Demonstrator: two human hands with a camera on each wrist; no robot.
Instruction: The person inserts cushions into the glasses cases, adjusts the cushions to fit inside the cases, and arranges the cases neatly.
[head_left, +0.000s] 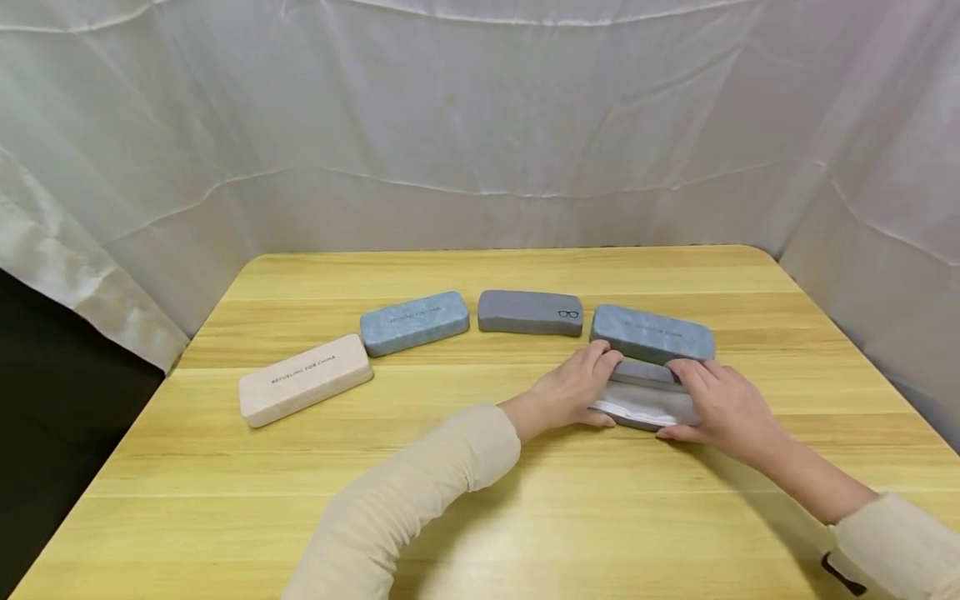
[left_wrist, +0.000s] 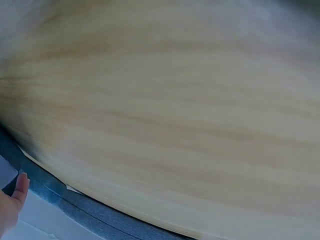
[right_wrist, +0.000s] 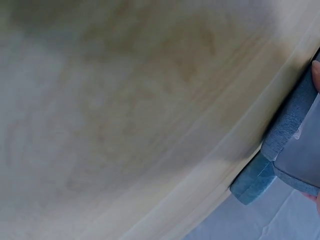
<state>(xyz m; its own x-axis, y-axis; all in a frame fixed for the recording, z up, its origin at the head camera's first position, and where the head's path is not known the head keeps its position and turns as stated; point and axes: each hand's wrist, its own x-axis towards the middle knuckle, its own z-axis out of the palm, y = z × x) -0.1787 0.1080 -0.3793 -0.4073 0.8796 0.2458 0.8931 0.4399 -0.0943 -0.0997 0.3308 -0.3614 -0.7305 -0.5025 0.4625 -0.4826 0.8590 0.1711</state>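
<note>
A grey glasses case (head_left: 651,398) lies with its lid partly raised at the right of the table, its pale lining and a white edge inside showing. My left hand (head_left: 566,390) grips its left end, fingers on the lid and thumb at the front edge. The right hand (head_left: 731,415) holds the other end in the same way. Just behind it sits a blue glasses case (head_left: 652,332) with dark lettering. In the right wrist view, the raised grey case (right_wrist: 292,117) stands at the right edge with a fingertip on it; the left wrist view catches only part of a hand (left_wrist: 12,202).
A closed grey glasses case (head_left: 528,312) with a spectacles print, another blue case (head_left: 415,323) and a cream case (head_left: 306,380) continue an arc leftward across the wooden table (head_left: 187,500). White curtains (head_left: 480,108) hang behind and at the sides.
</note>
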